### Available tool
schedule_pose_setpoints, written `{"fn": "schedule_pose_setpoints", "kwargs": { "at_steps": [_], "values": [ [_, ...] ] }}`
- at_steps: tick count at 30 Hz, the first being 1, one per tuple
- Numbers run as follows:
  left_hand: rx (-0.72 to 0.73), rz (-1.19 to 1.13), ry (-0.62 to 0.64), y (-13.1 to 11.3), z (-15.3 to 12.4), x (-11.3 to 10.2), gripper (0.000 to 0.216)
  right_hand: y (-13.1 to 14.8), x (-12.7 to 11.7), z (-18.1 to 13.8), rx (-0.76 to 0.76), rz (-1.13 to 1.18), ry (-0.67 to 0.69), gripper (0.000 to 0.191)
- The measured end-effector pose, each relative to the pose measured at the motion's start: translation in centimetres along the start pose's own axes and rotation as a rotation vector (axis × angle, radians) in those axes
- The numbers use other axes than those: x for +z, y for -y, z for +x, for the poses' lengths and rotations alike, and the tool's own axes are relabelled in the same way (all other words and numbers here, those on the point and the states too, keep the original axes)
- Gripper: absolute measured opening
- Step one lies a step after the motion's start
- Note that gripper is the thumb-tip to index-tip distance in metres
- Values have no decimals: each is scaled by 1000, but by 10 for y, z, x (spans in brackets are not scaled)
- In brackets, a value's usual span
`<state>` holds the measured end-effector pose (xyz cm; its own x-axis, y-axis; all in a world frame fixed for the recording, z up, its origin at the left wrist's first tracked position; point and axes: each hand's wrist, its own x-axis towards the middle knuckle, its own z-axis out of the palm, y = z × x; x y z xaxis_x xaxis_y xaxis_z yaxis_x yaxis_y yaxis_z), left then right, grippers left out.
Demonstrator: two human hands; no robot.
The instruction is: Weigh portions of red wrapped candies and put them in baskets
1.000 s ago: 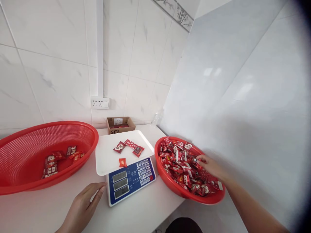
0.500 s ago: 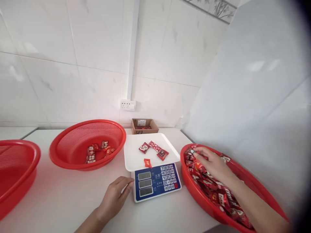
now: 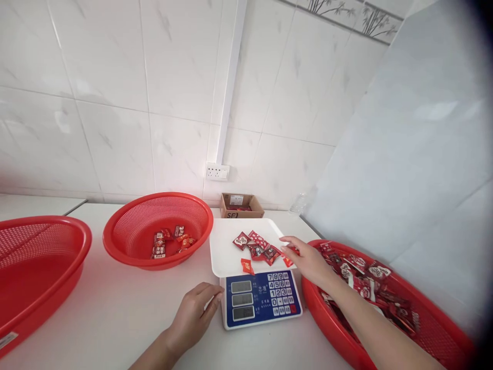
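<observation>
My right hand (image 3: 308, 259) reaches over the right edge of the white tray (image 3: 227, 252) of a blue-faced scale (image 3: 262, 303), fingers stretched out. A red candy (image 3: 287, 260) lies just under the fingertips. Several red wrapped candies (image 3: 256, 245) lie on the tray. My right forearm crosses a red basket (image 3: 431, 339) holding many red candies (image 3: 365, 270). My left hand (image 3: 194, 316) rests palm down on the white counter, touching the scale's left front corner, fingers loose and holding nothing.
A red mesh basket (image 3: 134, 257) with several candies (image 3: 169, 241) stands left of the scale. Another red basket (image 3: 57, 267) sits at the far left. A small cardboard box (image 3: 242, 205) stands by the tiled wall under a socket (image 3: 217, 171). A white panel rises on the right.
My right hand has come out of the right basket and moved left over the scale tray. More candies lie on the tray. The view has shifted left. The left hand stays put.
</observation>
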<state>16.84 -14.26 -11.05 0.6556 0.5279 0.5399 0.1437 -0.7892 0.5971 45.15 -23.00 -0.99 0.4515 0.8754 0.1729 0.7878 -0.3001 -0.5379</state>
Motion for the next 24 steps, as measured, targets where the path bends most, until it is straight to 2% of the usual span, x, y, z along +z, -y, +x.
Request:
{"fn": "schedule_pose_setpoints", "kwargs": {
  "at_steps": [3, 6, 10, 13, 16, 18, 21, 24],
  "values": [
    [2, -10, 21, 1, 0, 1, 23, -25, -31, -14, 43, -130, -110, 32],
    [11, -13, 17, 3, 0, 1, 24, -57, -63, -33, 140, -337, -158, 36],
    [15, -2, 4, 5, 1, 2, 25, -92, -87, -62, 301, -467, -81, 45],
    [25, 14, 0, 5, 2, 3, 27, -102, -85, -86, 322, -474, 21, 51],
    [33, 35, -18, 6, 1, 5, 27, -106, -70, -107, 256, -394, 163, 57],
    [25, 48, -31, 7, 1, 5, 28, -113, -61, -116, 257, -357, 227, 55],
    [16, 58, -30, 9, 1, 6, 29, -128, -62, -116, 248, -380, 180, 45],
    [11, 65, -22, 9, 1, 5, 28, -135, -75, -105, 253, -466, 69, 38]
  ]
}}
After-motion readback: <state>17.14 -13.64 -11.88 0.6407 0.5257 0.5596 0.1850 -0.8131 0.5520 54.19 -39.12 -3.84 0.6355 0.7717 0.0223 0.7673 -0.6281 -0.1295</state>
